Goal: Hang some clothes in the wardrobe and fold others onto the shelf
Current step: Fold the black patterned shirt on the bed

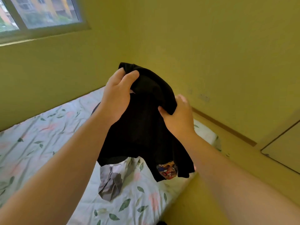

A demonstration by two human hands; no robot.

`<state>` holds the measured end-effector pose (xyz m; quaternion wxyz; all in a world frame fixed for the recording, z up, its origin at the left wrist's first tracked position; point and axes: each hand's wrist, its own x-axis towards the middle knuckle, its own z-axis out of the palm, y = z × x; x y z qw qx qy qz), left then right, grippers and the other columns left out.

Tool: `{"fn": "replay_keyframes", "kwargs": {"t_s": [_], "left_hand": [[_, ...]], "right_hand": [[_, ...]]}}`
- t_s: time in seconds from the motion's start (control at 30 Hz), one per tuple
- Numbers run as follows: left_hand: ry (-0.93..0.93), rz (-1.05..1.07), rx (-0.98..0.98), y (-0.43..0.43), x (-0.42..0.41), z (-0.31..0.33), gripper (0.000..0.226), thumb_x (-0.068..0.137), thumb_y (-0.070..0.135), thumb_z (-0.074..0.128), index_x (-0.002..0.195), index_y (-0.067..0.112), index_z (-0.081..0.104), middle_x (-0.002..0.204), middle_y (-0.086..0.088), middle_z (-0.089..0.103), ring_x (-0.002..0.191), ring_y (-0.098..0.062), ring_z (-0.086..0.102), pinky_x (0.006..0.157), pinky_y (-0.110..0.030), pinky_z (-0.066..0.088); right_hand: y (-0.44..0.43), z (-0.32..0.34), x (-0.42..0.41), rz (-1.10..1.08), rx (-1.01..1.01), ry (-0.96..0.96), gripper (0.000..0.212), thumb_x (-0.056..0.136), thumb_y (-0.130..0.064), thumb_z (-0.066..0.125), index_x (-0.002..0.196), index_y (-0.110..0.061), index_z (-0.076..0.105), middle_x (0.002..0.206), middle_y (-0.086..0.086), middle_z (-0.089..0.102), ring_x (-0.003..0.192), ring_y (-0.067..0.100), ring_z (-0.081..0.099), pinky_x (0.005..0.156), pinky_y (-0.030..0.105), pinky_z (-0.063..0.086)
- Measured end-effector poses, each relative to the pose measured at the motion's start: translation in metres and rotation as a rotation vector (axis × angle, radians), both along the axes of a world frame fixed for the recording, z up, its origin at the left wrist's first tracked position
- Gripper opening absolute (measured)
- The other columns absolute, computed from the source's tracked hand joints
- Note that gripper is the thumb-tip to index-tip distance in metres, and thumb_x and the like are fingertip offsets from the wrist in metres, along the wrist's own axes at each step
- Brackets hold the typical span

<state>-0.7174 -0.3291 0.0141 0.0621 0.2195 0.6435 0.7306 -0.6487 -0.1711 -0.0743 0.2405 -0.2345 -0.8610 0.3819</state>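
A black T-shirt (pixel 142 127) with a colourful print near its lower edge hangs in the air above the bed. My left hand (pixel 117 95) grips a bunch of its fabric at the top, thumb and fingers curled round it. My right hand (pixel 177 116) pinches a fold of the same shirt lower and to the right. The shirt's bottom hem dangles loose over a crumpled grey garment (pixel 110 184) that lies on the sheet. No wardrobe or shelf is in view.
The bed (pixel 40 151) has a pale sheet printed with leaves and pink flowers, and a pillow (pixel 207 135) at its far right end. Yellow-green walls stand behind and to the right. A window (pixel 40 13) is at top left. A flat yellow panel (pixel 285 151) shows at the right edge.
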Motion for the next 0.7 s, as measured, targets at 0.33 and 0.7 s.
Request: {"fn": "replay_keyframes", "kwargs": {"t_s": [0.33, 0.7], "left_hand": [[-0.084, 0.052, -0.172, -0.033, -0.002, 0.015, 0.047, 0.104, 0.053, 0.03, 0.1, 0.017, 0.06, 0.094, -0.009, 0.073, 0.077, -0.021, 0.066, 0.066, -0.028, 0.047], [-0.549, -0.271, -0.627, -0.062, 0.051, -0.102, 0.07, 0.075, 0.077, 0.057, 0.11, 0.017, 0.06, 0.108, 0.0, 0.069, 0.096, -0.028, 0.068, 0.09, -0.034, 0.056]], "right_hand": [[-0.011, 0.051, 0.021, 0.037, -0.255, -0.002, 0.027, 0.096, -0.046, 0.055, 0.111, -0.024, 0.061, 0.095, -0.009, 0.065, 0.087, 0.013, 0.063, 0.077, 0.033, 0.051], [-0.009, 0.09, 0.03, -0.069, -0.437, 0.176, 0.022, 0.093, -0.034, 0.059, 0.097, -0.012, 0.064, 0.079, -0.003, 0.061, 0.069, 0.015, 0.058, 0.052, 0.024, 0.039]]}}
